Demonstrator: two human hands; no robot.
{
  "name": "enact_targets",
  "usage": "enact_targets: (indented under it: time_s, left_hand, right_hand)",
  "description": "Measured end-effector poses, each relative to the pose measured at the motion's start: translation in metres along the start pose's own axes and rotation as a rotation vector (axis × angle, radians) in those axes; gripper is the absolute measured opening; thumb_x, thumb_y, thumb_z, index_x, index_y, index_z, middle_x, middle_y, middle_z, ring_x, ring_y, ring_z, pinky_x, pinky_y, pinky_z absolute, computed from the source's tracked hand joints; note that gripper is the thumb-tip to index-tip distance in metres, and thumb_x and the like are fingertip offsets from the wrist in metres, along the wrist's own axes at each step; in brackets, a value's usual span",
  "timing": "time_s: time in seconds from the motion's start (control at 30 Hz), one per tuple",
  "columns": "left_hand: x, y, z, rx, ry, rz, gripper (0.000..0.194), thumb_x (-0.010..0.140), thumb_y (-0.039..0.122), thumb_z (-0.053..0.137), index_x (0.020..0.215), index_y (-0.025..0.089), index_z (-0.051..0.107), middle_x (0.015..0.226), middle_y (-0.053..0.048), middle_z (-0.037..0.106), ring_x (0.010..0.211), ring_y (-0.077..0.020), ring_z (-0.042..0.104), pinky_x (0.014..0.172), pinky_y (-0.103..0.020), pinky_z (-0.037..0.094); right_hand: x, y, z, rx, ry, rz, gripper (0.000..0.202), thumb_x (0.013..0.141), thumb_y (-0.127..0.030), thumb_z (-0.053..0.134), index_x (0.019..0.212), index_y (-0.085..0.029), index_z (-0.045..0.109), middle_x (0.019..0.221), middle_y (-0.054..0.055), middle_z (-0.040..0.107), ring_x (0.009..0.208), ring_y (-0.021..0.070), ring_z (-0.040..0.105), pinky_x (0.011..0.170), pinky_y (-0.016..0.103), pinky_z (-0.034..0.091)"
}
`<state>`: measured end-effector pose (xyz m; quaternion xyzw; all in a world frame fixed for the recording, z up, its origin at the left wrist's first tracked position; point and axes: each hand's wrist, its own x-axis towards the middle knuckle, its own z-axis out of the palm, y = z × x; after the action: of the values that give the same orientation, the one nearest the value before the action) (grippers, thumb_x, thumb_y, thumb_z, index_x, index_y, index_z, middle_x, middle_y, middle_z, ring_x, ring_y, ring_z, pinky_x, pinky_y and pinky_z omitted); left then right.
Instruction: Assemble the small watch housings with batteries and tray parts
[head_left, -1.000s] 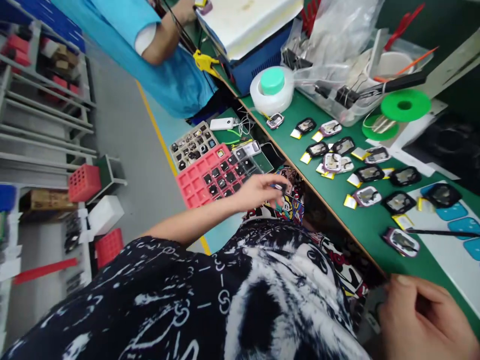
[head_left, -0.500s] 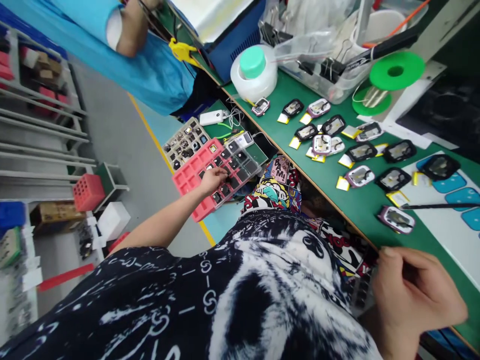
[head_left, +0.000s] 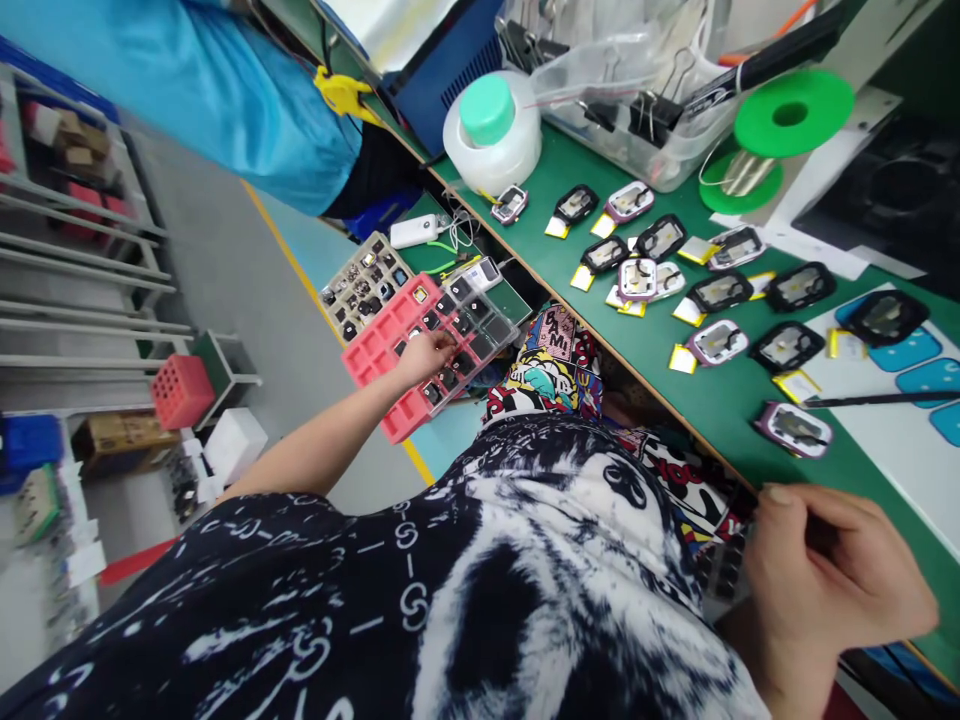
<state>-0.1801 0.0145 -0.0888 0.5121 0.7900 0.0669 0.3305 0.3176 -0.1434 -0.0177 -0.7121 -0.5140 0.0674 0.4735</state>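
Note:
My left hand reaches out over a clear compartment tray, which lies on top of a pink tray. Its fingers are pinched together among small black square parts in the compartments; whatever is between the fingertips is too small to make out. Near the front edge of the green bench, my right hand is curled into a loose fist, and no object shows in it. The nearest item to it is a purple-rimmed watch case. A thin black rod lies beside that case.
Several open watch cases with yellow-edged batteries cover the green bench. Behind them stand a white bottle, a clear bin of clips and a green solder spool. A beige parts tray lies beyond the pink one. A co-worker's blue garment is at upper left.
The view has shifted slightly, moving the bench items a little up. My left hand stays over the clear tray with pinched fingers. My right hand keeps its curled shape at the bench edge.

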Motion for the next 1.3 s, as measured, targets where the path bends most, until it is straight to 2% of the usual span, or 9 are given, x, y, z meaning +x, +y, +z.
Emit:
enact_targets:
  time_s: [0.27, 0.47, 0.6, 0.7, 0.8, 0.9, 1.03, 1.17, 1.3]
  left_hand:
    - [0.007, 0.103, -0.035, -0.051, 0.38, 0.365, 0.033, 0.1, 0.044, 0.064, 0.098, 0.015, 0.079, 0.077, -0.002, 0.068, 0.069, -0.0137, 0.055, 0.069, -0.025, 0.041]
    - [0.015, 0.151, -0.058, 0.037, 0.409, 0.719, 0.018, 0.093, 0.033, 0.07, 0.091, 0.017, 0.079, 0.079, -0.002, 0.07, 0.07, -0.0135, 0.058, 0.071, -0.026, 0.045]
    - [0.026, 0.138, -0.063, 0.19, 0.382, 0.587, 0.028, 0.098, 0.039, 0.067, 0.097, 0.015, 0.08, 0.086, -0.006, 0.073, 0.078, -0.0165, 0.062, 0.075, -0.027, 0.046]
    - [0.033, 0.111, -0.051, 0.562, 0.032, 0.375, 0.028, 0.096, 0.043, 0.071, 0.09, 0.017, 0.08, 0.08, -0.007, 0.07, 0.083, -0.0221, 0.066, 0.079, -0.029, 0.047]
    - [0.034, 0.076, -0.029, 0.762, -0.289, 0.196, 0.029, 0.07, 0.03, 0.092, 0.06, 0.019, 0.067, 0.059, -0.006, 0.058, 0.08, -0.029, 0.07, 0.077, -0.032, 0.05]
    - [0.031, 0.043, -0.007, 0.817, -0.348, 0.106, 0.039, 0.061, 0.017, 0.093, 0.051, 0.02, 0.055, 0.058, -0.009, 0.058, 0.085, -0.0355, 0.074, 0.079, -0.035, 0.054]
    - [0.029, 0.016, 0.004, 0.879, -0.34, 0.077, 0.027, 0.067, 0.018, 0.089, 0.062, 0.019, 0.063, 0.075, -0.016, 0.07, 0.098, -0.0409, 0.076, 0.085, -0.039, 0.058]
    - [0.031, 0.01, 0.002, 0.924, -0.356, 0.086, 0.018, 0.073, 0.024, 0.089, 0.076, 0.017, 0.073, 0.087, -0.021, 0.076, 0.106, -0.0438, 0.077, 0.089, -0.041, 0.06]
    - [0.035, 0.015, 0.0, 0.97, -0.413, 0.056, 0.029, 0.078, 0.037, 0.089, 0.094, 0.015, 0.08, 0.099, -0.022, 0.081, 0.111, -0.0419, 0.077, 0.094, -0.041, 0.061]
  right_hand:
    - [0.002, -0.006, 0.0, 0.012, -0.02, -0.09, 0.011, 0.089, -0.022, 0.082, 0.081, -0.022, 0.074, 0.074, -0.001, 0.071, 0.063, 0.0173, 0.065, 0.06, 0.032, 0.048]
    - [0.002, -0.005, 0.001, 0.015, 0.015, -0.1, 0.011, 0.088, -0.024, 0.082, 0.08, -0.023, 0.074, 0.074, 0.0, 0.072, 0.062, 0.0186, 0.066, 0.059, 0.033, 0.049]
    - [0.001, 0.001, 0.005, 0.007, 0.09, -0.139, 0.013, 0.084, -0.026, 0.081, 0.076, -0.022, 0.073, 0.069, 0.001, 0.071, 0.058, 0.0185, 0.064, 0.058, 0.032, 0.047]
    - [0.0, 0.008, 0.008, -0.034, 0.117, -0.156, 0.012, 0.081, -0.029, 0.08, 0.075, -0.02, 0.075, 0.066, 0.002, 0.07, 0.059, 0.0173, 0.063, 0.06, 0.031, 0.045]
    - [-0.001, 0.013, 0.008, -0.051, 0.105, -0.174, 0.009, 0.078, -0.028, 0.078, 0.075, -0.02, 0.075, 0.065, 0.001, 0.069, 0.058, 0.0168, 0.063, 0.06, 0.03, 0.046]
    - [-0.001, 0.013, 0.007, -0.085, 0.073, -0.151, 0.009, 0.077, -0.03, 0.075, 0.074, -0.022, 0.074, 0.064, 0.002, 0.07, 0.059, 0.019, 0.065, 0.06, 0.032, 0.047]
    - [-0.002, 0.011, 0.005, -0.126, 0.046, -0.119, 0.01, 0.077, -0.031, 0.074, 0.074, -0.022, 0.075, 0.064, 0.002, 0.07, 0.059, 0.0196, 0.065, 0.061, 0.033, 0.048]
    - [-0.003, 0.012, 0.005, -0.113, 0.062, -0.15, 0.01, 0.078, -0.029, 0.075, 0.076, -0.02, 0.076, 0.064, 0.003, 0.069, 0.06, 0.0183, 0.064, 0.061, 0.031, 0.048]
    - [-0.002, 0.012, 0.006, -0.098, 0.058, -0.163, 0.01, 0.079, -0.028, 0.076, 0.074, -0.02, 0.074, 0.063, 0.001, 0.068, 0.059, 0.0171, 0.064, 0.061, 0.029, 0.048]
